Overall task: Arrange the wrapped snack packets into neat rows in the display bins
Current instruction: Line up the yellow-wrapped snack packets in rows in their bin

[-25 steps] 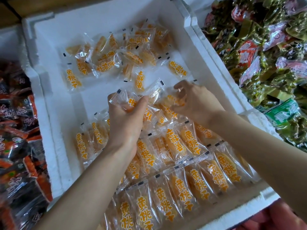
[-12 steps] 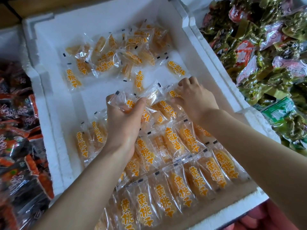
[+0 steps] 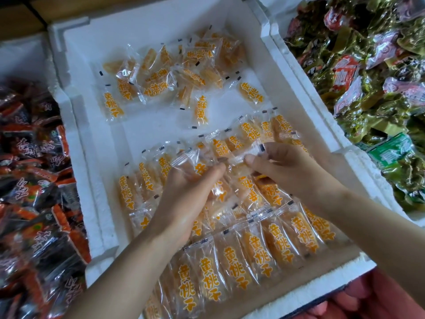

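Head view. Item: held packet [image 3: 239,157], clear wrapper with orange lettering, raised over the middle of the white foam bin [image 3: 76,139].
Grip: the right hand [image 3: 289,169] pinches its crimped end between thumb and forefinger. The other end meets the left hand [image 3: 188,196], whose fingers curl round a small bunch of packets [image 3: 195,164]; number not countable.
Axis: the held packet runs roughly side to side across the bin. Laid packets run front to back, overlapping like tiles. Judgement: it needs about a quarter turn before it joins them.
Likely slot: the left end of the short run [image 3: 255,132], just beyond the fingertips, towards the right wall. The right hand is nearer.

Front row [image 3: 257,256]: about eight packets showing, both ends cut off.
Second row [image 3: 128,192]: partly hidden under both hands, count uncertain.
Short run: four or five.
Loose heap [image 3: 174,72]: far end of the bin, well apart from the hands, a dozen or more, jumbled. Two stray packets [image 3: 201,109] lie singly on its near side.
Adjoining: one bin of dark red packets [image 3: 34,180] to the left, one bin of green packets [image 3: 379,107] to the right.
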{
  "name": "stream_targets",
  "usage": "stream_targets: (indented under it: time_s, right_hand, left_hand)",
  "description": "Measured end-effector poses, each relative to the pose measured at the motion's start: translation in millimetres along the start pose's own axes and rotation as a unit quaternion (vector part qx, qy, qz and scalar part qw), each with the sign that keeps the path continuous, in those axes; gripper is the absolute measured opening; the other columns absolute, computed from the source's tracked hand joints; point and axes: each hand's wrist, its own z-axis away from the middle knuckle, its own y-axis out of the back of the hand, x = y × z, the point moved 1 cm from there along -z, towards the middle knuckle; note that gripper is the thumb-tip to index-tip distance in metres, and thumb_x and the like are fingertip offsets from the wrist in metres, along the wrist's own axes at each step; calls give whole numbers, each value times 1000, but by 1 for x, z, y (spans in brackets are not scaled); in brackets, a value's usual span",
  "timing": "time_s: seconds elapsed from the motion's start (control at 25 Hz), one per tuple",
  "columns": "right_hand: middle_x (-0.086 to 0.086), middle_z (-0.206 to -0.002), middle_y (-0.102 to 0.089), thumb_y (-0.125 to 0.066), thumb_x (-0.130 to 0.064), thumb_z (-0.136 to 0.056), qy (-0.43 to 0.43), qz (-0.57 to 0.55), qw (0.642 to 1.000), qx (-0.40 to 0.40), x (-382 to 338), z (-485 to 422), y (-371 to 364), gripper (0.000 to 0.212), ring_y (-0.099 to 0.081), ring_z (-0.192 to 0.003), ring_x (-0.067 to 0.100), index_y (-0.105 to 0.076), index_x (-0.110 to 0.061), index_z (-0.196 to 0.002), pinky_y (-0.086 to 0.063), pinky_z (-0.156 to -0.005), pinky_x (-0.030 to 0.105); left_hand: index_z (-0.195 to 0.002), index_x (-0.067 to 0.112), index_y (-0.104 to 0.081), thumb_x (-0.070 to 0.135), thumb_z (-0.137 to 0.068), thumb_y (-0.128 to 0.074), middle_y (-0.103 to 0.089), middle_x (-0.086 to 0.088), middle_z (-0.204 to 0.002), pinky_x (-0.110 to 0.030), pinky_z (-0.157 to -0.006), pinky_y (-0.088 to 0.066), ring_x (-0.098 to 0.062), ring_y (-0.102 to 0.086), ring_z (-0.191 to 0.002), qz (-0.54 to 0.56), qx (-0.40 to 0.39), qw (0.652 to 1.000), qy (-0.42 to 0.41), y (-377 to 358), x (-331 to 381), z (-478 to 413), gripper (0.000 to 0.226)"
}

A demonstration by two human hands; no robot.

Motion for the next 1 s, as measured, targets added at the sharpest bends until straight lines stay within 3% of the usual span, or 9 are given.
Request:
stream_targets:
  time_s: [0.12,0.24,0.36,0.48,0.64,0.76,0.84,0.92,1.0]
  right_hand:
    - [9,-74,-64,-63,-12,-85,-19,-93,995,-7,3,8,-1,32,-67,-64,10,-53,17,-93,-57,-63,25]
    - [2,-74,-64,-64,-6,-85,60,-129,984,109,5,15,-2,14,-69,-74,23,-53,-5,-77,-56,-72,35]
    - [-3,-92,-58,-68,2,-80,189,-13,976,108,10,29,-17,20,-60,-93,17,-53,-11,-76,-53,-76,30]
    - [-4,-108,-52,-73,0,-74,224,44,973,20,22,44,-39,26,-53,-109,8,-58,-20,-84,-51,-82,24]
    - [-5,-105,-56,-76,-26,-74,160,-60,985,-16,20,52,-41,28,-55,-107,4,-57,-23,-94,-46,-87,18]
    - [-4,-98,-59,-77,-13,-74,96,-119,987,54,17,48,-39,34,-60,-87,7,-53,-18,-97,-52,-75,26]
    - [-6,-104,-60,-80,-19,-67,43,-110,992,55,16,45,-38,51,-61,-79,5,-51,-21,-109,-53,-68,24]
    - [-3,-103,-62,-84,-35,-54,-29,-117,993,0,16,42,-33,77,-63,-74,6,-47,-25,-122,-51,-64,23]
    - [11,-90,-62,-88,-32,-57,-42,-113,990,-71,12,41,-28,72,-60,-70,15,-52,-24,-119,-46,-62,27]
  left_hand:
    - [-54,15,-42,27,-75,-77,-37,5,-36,-20,-47,-31,-9,-32,-32,-21,21,999,18,10,-7,-9,42]
    - [-65,11,-39,49,-40,-92,-39,13,-29,-22,-65,-45,-5,-40,-31,-20,-28,997,62,26,-30,-45,70]
    - [-70,8,-58,30,-79,-76,-54,11,-51,-39,-73,-48,-9,-40,-50,75,-7,996,41,11,-16,-7,30]
    - [-71,24,-70,25,-84,-70,-59,-5,-88,-54,-74,-49,-21,-52,-68,137,-28,990,26,5,-12,8,14]
    - [-80,13,-55,20,-83,-71,-57,-9,-88,-46,-68,-48,-25,-51,-78,108,4,994,35,12,-23,-1,18]
    - [-98,0,-61,38,-69,-76,-52,-8,-85,-40,-60,-51,-24,-47,-70,35,-36,999,3,15,-30,3,50]
    - [-97,-5,-62,51,-63,-73,-52,-10,-84,-40,-58,-45,-23,-45,-73,9,-48,999,-22,16,-30,5,66]
    - [-91,-5,-62,46,-71,-74,-58,-13,-73,-28,-55,-37,-19,-48,-66,-18,-60,996,-59,17,-31,6,56]
    - [-102,3,-64,30,-81,-71,-67,-19,-72,-20,-46,-39,-18,-54,-57,-39,-62,994,-84,20,-30,6,35]
